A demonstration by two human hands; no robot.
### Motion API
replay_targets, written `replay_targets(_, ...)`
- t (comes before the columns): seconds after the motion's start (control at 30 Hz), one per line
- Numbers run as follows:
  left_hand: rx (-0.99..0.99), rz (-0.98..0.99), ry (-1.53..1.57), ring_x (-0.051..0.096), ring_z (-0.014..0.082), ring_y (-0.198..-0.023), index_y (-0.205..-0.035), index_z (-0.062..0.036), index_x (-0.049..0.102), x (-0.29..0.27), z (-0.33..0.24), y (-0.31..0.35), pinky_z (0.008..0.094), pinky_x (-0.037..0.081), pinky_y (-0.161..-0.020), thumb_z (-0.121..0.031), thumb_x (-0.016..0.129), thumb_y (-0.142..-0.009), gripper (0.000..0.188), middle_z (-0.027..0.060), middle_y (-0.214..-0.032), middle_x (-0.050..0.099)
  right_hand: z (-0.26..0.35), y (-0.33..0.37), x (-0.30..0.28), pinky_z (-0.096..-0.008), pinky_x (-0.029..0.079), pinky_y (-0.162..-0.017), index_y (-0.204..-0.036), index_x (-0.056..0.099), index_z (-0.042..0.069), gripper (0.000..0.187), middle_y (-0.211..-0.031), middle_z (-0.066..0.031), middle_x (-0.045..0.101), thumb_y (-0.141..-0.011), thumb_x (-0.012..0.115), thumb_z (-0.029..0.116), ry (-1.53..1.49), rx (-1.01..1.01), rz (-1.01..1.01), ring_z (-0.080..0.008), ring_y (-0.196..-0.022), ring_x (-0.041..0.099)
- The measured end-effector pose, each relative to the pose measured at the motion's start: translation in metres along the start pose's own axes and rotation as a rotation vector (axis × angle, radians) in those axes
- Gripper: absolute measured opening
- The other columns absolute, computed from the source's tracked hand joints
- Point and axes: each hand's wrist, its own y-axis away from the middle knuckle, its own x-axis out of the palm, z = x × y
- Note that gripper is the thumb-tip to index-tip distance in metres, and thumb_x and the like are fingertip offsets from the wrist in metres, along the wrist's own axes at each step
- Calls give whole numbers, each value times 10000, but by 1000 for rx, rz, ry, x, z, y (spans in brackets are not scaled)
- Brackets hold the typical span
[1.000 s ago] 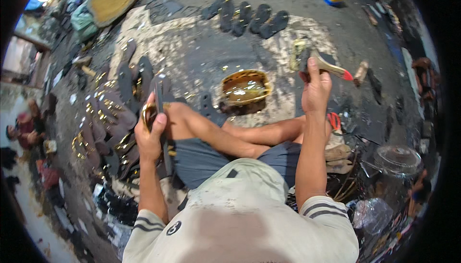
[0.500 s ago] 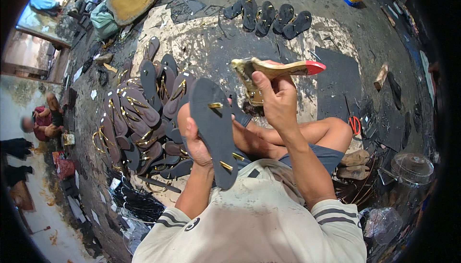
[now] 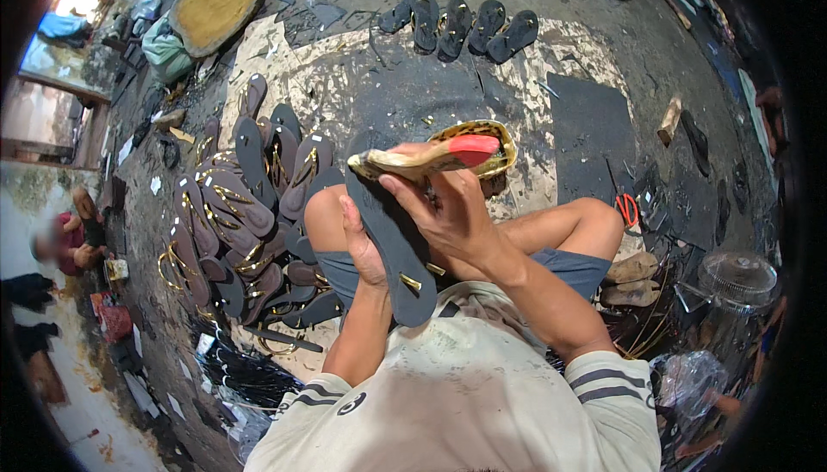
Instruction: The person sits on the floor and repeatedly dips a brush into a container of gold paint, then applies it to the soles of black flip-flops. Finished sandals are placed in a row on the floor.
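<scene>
My left hand (image 3: 366,252) grips a dark grey sandal sole (image 3: 398,252) by its edge, tilted upright over my lap. Gold strap ends poke out near the sole's lower end. Closed round a wooden brush (image 3: 405,162) with a red handle tip is my right hand (image 3: 457,218). The brush's pale, glue-coated head lies over the upper end of the sole; whether it touches cannot be told. Just behind the red tip is a yellowish, stained open pot (image 3: 508,158), partly hidden by the brush and hand.
Left of my knee lies a heap of brown and black sandals (image 3: 233,205) with gold straps. Several black sandals (image 3: 455,31) stand in a row ahead. Red-handled scissors (image 3: 627,210), a fan (image 3: 736,282) and a wooden block (image 3: 669,121) are at right. Another person (image 3: 73,239) sits far left.
My right hand has brought the brush down and left from above the pot to the sole's upper end. The pot now shows. The whole view has shifted slightly.
</scene>
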Motion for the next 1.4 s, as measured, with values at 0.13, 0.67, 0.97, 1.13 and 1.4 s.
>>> replay_targets(0.13, -2, -80, -103, 498, 247, -1294, -1457, -67, 415, 3, 6, 0, 404, 384, -1118, -596, 395, -1010, 693, 100, -1424, 500, -7, 7, -7, -365, 518, -818, -1098, 662, 8, 268, -1026, -142, 667, -851, 755, 52, -117, 141, 9, -284, -915, 664)
replay_targets(0.67, -204, -157, -84, 543, 316, -1258, -1491, -1, 343, -12, 7, 41, 416, 484, -1021, -723, 450, -919, 927, 209, -1404, 508, -185, 23, -76, -475, 513, -808, -941, 687, -17, 331, -939, -228, 705, -848, 728, 298, 464, 610, 414, -399, -903, 680)
replay_targets(0.97, -275, -398, -183, 616, 287, -1044, -1484, -23, 345, -41, 0, 119, 428, 561, -897, -747, 437, -911, 928, 176, -1330, 539, -170, 6, -88, -394, 537, -833, -1057, 697, 2, 305, -970, -200, 702, -843, 768, 207, 89, 475, 106, -343, -910, 692)
replay_targets(1.13, -291, -166, 87, 619, 246, -995, -1467, -19, 370, -65, -3, 33, 342, 577, -687, -716, 512, -899, 910, 149, -1310, 552, -162, 42, -187, -380, 531, -823, -1071, 728, 84, 253, -1036, -156, 706, -852, 772, 203, 680, 605, 359, -309, -952, 689)
replay_targets(1.4, 48, -120, -184, 688, 197, -876, -1308, -21, 548, -31, 17, -80, 344, 590, -746, -556, 466, -1005, 620, 95, -1103, 690, -16, 1, -95, -357, 500, -801, -1058, 687, -59, 361, -1008, -130, 702, -955, 672, 287, -146, 793, -162, -197, -929, 654)
